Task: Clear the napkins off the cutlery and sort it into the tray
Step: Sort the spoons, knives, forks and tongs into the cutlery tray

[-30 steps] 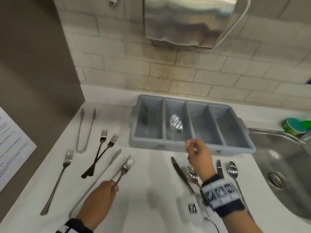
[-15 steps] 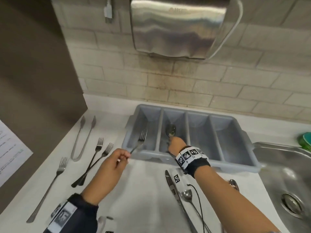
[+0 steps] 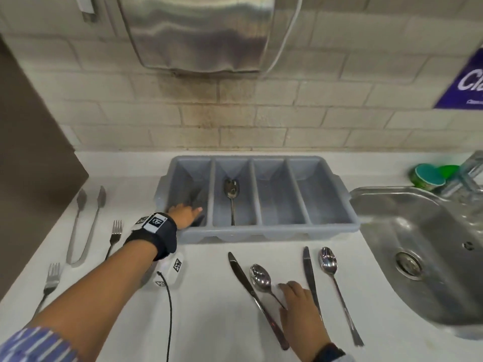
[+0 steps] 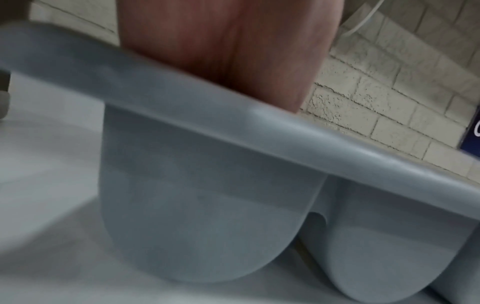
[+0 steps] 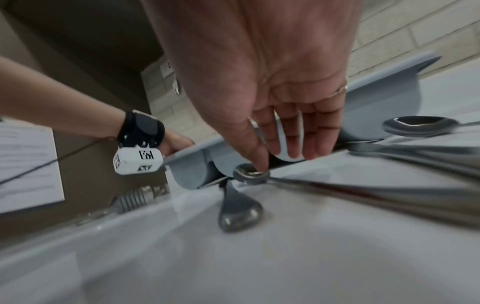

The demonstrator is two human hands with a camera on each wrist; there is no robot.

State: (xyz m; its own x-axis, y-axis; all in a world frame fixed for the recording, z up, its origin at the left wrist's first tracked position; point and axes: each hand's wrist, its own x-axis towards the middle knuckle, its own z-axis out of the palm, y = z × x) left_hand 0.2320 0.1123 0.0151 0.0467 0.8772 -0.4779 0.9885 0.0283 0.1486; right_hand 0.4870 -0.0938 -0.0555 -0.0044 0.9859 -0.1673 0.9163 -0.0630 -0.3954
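Reaching over the near rim of the grey cutlery tray point(image 3: 324, 232), the left hand point(image 3: 184, 215) is lowered into the leftmost compartment; its fingers are blurred and partly hidden by the wall, so whether anything is gripped cannot be told. A dark, blurred shape lies just beyond its fingertips inside that compartment. In the next compartment, to the right of the left hand, a tablespoon point(image 3: 231, 198) lies with its bowl toward the far wall. The right hand point(image 3: 300, 307) is held low over the white tabletop point(image 3: 209, 309), fingers relaxed and pointing down, nothing gripped; in the right wrist view a fingertip is seen at the bowl of a spoon point(image 3: 260, 279). A table knife point(image 3: 254, 299) lies just left of that spoon, and a second knife point(image 3: 309, 273) passes under the right side of the right hand. A further spoon point(image 3: 332, 273) lies to the right of it. Left of the left forearm, two forks point(image 3: 115, 233) point(image 3: 51, 280) and steel tongs point(image 3: 83, 226) rest on the tabletop.
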